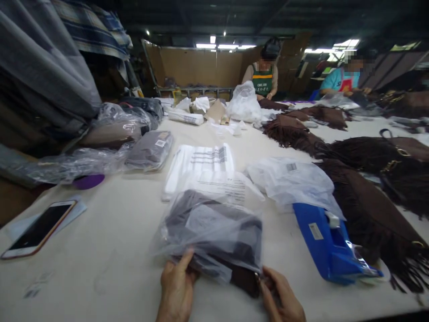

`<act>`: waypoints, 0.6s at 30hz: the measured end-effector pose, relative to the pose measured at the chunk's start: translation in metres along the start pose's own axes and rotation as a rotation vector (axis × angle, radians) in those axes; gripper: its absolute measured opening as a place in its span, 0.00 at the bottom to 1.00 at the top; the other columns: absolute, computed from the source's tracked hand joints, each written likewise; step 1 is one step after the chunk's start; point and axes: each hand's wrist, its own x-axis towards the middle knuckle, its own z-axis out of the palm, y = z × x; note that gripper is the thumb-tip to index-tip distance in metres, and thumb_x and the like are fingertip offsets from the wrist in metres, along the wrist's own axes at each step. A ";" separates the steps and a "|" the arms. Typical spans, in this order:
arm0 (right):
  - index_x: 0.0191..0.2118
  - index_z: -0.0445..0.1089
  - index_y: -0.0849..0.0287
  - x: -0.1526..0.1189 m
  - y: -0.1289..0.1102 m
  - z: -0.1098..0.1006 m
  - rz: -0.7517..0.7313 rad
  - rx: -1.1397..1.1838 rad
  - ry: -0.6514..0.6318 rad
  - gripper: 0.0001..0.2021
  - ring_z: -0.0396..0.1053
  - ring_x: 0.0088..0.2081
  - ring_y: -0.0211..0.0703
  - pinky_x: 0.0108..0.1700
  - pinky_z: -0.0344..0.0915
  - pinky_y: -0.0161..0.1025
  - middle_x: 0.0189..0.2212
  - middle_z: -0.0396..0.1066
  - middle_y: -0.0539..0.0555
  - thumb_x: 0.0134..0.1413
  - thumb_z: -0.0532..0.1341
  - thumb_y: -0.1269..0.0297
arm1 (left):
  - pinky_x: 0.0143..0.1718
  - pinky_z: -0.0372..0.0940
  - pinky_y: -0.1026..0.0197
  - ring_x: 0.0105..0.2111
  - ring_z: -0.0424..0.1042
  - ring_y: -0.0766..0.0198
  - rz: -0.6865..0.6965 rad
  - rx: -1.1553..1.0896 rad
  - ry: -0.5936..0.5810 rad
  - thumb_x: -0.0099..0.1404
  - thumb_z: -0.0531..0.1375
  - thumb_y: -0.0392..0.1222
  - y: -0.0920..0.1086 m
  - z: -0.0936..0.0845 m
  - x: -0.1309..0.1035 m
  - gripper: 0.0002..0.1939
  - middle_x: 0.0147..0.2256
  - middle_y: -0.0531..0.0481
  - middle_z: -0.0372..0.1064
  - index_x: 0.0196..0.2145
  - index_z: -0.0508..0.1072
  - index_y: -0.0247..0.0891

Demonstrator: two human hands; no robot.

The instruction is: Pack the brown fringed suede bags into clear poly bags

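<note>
A clear, frosted plastic bag (pixel 214 223) lies in front of me with a dark brown item in it, its brown end (pixel 243 279) showing at the near, open edge. My left hand (pixel 177 286) grips the near left edge of the plastic bag, thumb on top and fingers underneath. At the near right corner my right hand (pixel 283 295) is closed on the edge of the plastic bag, beside a small metal piece on the brown item. Just beyond lies a stack of flat printed plastic bags (pixel 201 165).
To the right sit a blue tape dispenser (pixel 325 246), a crumpled plastic bag (pixel 295 179) and several brown fringed bags (pixel 368 201). At left are a phone (pixel 43 228) and a wrapped parcel (pixel 149 150). Two people (pixel 263 78) work across the table.
</note>
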 end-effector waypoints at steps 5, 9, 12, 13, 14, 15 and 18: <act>0.39 0.67 0.57 0.018 -0.009 0.001 -0.024 0.143 -0.031 0.09 0.70 0.34 0.40 0.37 0.66 0.33 0.32 0.70 0.54 0.61 0.52 0.61 | 0.35 0.71 0.49 0.27 0.73 0.63 -0.184 0.074 -0.042 0.58 0.60 0.27 -0.016 0.010 -0.005 0.09 0.31 0.49 0.75 0.37 0.71 0.34; 0.36 0.65 0.57 0.028 -0.009 -0.001 -0.069 0.091 -0.097 0.07 0.67 0.29 0.36 0.32 0.64 0.32 0.28 0.66 0.51 0.62 0.50 0.66 | 0.32 0.72 0.49 0.23 0.73 0.63 -0.164 0.141 -0.016 0.56 0.62 0.26 -0.023 0.018 -0.005 0.09 0.26 0.50 0.74 0.35 0.71 0.32; 0.34 0.62 0.57 0.033 -0.007 -0.006 -0.140 0.052 -0.101 0.07 0.64 0.26 0.35 0.30 0.62 0.31 0.25 0.63 0.49 0.61 0.49 0.70 | 0.30 0.72 0.51 0.22 0.73 0.62 -0.126 0.139 -0.009 0.55 0.61 0.24 -0.025 0.020 -0.005 0.08 0.25 0.48 0.74 0.33 0.70 0.31; 0.34 0.61 0.57 0.034 -0.006 -0.008 -0.168 0.046 -0.092 0.07 0.63 0.26 0.35 0.29 0.61 0.31 0.25 0.62 0.48 0.61 0.49 0.70 | 0.30 0.72 0.51 0.22 0.73 0.62 -0.117 0.123 -0.007 0.55 0.61 0.24 -0.025 0.020 -0.005 0.08 0.25 0.48 0.74 0.33 0.70 0.31; 0.34 0.61 0.57 0.034 -0.005 -0.011 -0.195 0.039 -0.087 0.07 0.63 0.26 0.35 0.29 0.61 0.31 0.25 0.61 0.48 0.60 0.49 0.71 | 0.30 0.72 0.52 0.23 0.73 0.62 -0.110 0.103 -0.003 0.55 0.61 0.23 -0.025 0.021 -0.004 0.09 0.25 0.49 0.74 0.33 0.70 0.31; 0.33 0.60 0.57 0.034 -0.003 -0.014 -0.217 0.029 -0.085 0.07 0.62 0.26 0.35 0.29 0.61 0.32 0.24 0.61 0.48 0.60 0.48 0.71 | 0.30 0.73 0.53 0.23 0.73 0.62 -0.102 0.079 0.002 0.55 0.60 0.22 -0.025 0.021 -0.004 0.10 0.26 0.50 0.74 0.34 0.70 0.32; 0.32 0.60 0.56 0.026 0.003 -0.017 -0.237 -0.015 -0.092 0.07 0.62 0.25 0.35 0.28 0.60 0.31 0.23 0.61 0.48 0.59 0.48 0.72 | 0.32 0.73 0.56 0.24 0.73 0.65 -0.078 0.001 0.014 0.55 0.59 0.21 -0.024 0.026 0.000 0.17 0.27 0.54 0.74 0.40 0.70 0.37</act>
